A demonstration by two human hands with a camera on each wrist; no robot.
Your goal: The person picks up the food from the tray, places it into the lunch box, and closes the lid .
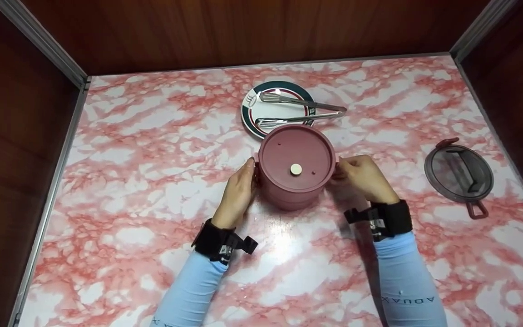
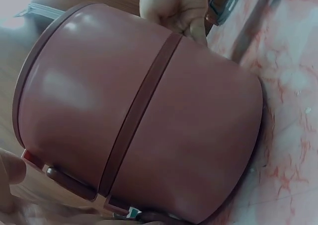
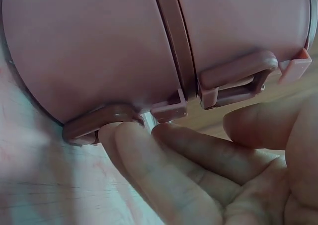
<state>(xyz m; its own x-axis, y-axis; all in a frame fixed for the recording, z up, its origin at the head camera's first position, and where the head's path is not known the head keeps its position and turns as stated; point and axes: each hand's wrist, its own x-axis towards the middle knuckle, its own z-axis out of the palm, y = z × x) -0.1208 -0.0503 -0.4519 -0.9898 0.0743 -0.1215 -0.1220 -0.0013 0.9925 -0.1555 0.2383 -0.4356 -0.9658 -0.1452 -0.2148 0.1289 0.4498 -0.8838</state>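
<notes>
A two-tier dusty-pink lunch box stands upright on the table, its round lid on top with a pale knob. My left hand lies along its left side, fingers by the side latches. On the other side is my right hand. In the right wrist view, its fingertips touch the lower latch, with the thumb apart from the box. Above them the upper latch sits beside a small hook near the lid.
Behind the lunch box, a green-rimmed plate carries metal tongs, and the box partly covers its near rim. To the right lies a round dark see-through utensil with brown handles. Wood panels enclose the back and sides of the marbled table.
</notes>
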